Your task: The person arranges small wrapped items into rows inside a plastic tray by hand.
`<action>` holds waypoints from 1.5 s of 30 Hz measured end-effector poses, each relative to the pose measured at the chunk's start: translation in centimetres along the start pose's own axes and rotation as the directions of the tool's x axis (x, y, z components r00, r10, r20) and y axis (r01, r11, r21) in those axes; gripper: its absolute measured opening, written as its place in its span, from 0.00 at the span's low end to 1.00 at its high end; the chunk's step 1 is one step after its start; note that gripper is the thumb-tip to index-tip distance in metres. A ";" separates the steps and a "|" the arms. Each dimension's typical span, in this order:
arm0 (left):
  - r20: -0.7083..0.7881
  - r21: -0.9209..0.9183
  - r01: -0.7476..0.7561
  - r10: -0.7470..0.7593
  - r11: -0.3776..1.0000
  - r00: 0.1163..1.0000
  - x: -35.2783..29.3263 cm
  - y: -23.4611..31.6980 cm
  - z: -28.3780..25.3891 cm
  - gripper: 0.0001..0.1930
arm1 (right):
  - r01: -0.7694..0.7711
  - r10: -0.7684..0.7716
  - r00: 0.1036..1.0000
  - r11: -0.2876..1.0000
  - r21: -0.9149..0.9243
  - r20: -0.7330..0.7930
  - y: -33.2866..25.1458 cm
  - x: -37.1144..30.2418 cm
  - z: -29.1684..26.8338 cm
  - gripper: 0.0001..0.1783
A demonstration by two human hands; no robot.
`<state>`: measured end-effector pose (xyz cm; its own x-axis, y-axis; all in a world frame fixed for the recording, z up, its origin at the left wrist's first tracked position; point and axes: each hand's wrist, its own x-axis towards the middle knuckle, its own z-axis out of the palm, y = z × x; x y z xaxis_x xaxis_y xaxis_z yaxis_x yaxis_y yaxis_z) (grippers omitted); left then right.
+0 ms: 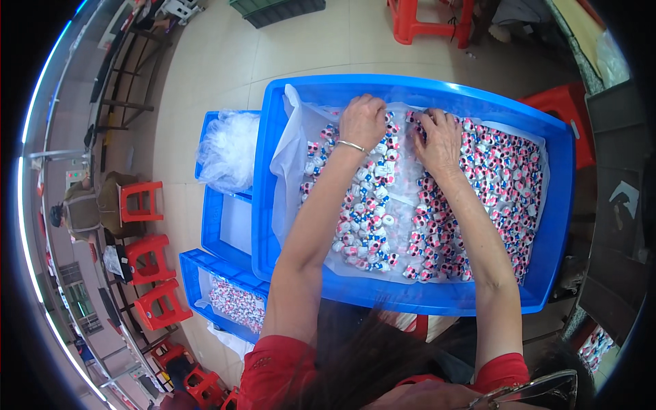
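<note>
A large blue plastic bin [437, 295], lined with thin white sheeting [290, 147], lies under both my hands. Small painted figurines [502, 184] in white, pink, blue and black fill its right side in close rows. Another group of figurines [365, 232], mostly white and blue, covers the left part, and a whitish strip separates the two groups. My left hand [363, 123] is closed at the far end of the left group; whatever its fingers hold is hidden. Across the strip, my right hand [439, 142] has bent fingers round a small figurine [412, 117] at the far edge.
Left of the bin stand smaller blue crates: one with crumpled clear plastic [231, 150], one with a pale liner [236, 222], one with many small pieces [236, 304]. Red stools [142, 201] line the left side, where a person [89, 205] sits. Another red stool [430, 20] stands beyond.
</note>
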<state>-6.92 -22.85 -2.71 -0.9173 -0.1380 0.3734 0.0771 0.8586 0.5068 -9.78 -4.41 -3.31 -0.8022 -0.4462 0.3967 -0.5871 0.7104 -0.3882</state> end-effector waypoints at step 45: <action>0.280 0.173 0.045 -0.093 0.984 0.956 0.0 2.3 0.3 0.10 | 0.194 -0.190 0.975 0.981 -0.029 0.114 -0.1 -0.7 0.5 0.19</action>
<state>-6.89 -20.76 -1.74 -0.9930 -0.0736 0.0923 -0.0331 0.9241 0.3807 -9.19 -4.46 -3.96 -0.6833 -0.6321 0.3654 -0.7283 0.6258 -0.2793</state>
